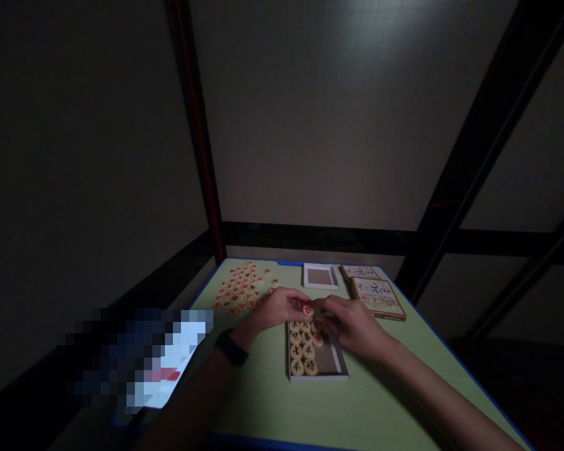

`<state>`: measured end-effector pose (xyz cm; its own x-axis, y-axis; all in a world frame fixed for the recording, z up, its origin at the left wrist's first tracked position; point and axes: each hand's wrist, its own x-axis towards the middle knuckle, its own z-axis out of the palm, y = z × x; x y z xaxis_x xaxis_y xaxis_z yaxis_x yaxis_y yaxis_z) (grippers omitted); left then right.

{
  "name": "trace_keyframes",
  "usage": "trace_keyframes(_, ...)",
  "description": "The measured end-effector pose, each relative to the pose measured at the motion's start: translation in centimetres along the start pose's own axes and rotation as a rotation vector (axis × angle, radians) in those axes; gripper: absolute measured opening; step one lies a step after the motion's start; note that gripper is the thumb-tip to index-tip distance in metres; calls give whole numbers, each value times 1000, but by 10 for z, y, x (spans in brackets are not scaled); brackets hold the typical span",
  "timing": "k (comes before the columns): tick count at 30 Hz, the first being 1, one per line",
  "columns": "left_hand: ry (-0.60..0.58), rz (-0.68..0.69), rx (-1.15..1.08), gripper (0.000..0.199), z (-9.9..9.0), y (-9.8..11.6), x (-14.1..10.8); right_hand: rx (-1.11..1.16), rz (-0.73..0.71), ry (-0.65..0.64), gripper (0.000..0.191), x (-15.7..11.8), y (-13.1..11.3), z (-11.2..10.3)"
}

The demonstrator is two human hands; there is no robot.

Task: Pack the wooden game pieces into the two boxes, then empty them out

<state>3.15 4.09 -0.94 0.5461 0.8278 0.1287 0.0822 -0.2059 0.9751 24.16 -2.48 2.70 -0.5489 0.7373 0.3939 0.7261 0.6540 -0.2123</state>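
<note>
My left hand [281, 305], with a dark band on its wrist, pinches a round wooden Chinese chess piece [308, 310] with a red character. Below it lies a shallow white-rimmed box [326, 378]. Black-marked pieces [297, 366] fill two columns at its left, and a red-marked piece [318, 340] lies beside them. Over the box's upper right, my right hand [350, 322] has curled fingers, with an index fingertip close to the pinched piece. Whatever those fingers hold, if anything, is hidden.
Loose pieces [239, 285] are scattered at the table's far left. A white box tray [320, 277] stands at the back, beside two stacked printed boxes [380, 297]. A lit, pixelated screen [183, 351] is at the left edge. The green table [263, 401] has blue edging.
</note>
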Motion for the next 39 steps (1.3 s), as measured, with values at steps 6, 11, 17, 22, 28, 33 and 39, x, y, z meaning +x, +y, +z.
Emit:
trace_keyframes(6,-196,-73,45,49,1,-2,-3,27,-164,-47,25,-1,7,5)
trace_keyframes(11,-256,-116,18,70,1,0,-4,181,-207,-115,25,0,3,0)
trace_keyframes(17,-96,-9,-11,56,-10,12,-4,-51,-126,-200,16,0,-6,-7)
trace_keyframes(22,21,16,-54,46,-14,10,-4,-201,-52,-313,9,-1,-12,0)
trace_keyframes(28,26,1,-43,41,-9,7,-4,-210,15,-328,9,-1,-9,8)
trace_keyframes(33,32,-10,-5,41,-9,10,-3,-199,47,-333,9,0,-6,8)
trace_keyframes(39,55,19,16,37,-8,8,-4,-188,55,-344,10,1,-6,8)
